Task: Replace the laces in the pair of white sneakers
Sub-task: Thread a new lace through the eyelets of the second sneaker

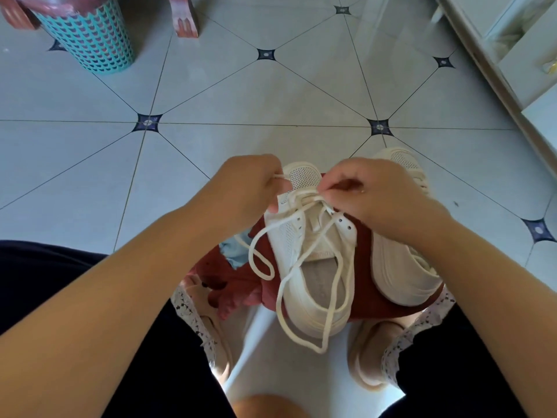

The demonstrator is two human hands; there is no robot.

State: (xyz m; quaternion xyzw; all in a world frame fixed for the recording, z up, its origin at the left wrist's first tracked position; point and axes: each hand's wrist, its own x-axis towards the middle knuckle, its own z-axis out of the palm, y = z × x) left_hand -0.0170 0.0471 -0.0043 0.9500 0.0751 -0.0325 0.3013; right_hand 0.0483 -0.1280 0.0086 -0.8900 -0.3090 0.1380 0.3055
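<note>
Person seated, both sneakers on a red cloth [363, 267] between the knees, over a tiled floor [211, 95].

- Near sneaker [304, 233]: upright, toe pointing away, heel toward the person. Only the eyelets nearest the toe are threaded.
- White lace [321, 350]: long loose loops trail over the shoe opening and hang past the heel; another loop lies on the cloth to the left.
- Left hand [244, 185]: fingers curled, pinching a lace end beside the toe cap.
- Right hand [376, 194]: fingertips pinching the lace at the threaded eyelets.
- Second sneaker [401, 267]: on its side just right of the first, sole showing, partly under the right forearm.
- Teal basket [90, 34] far left; white cabinet [512, 40] far right
</note>
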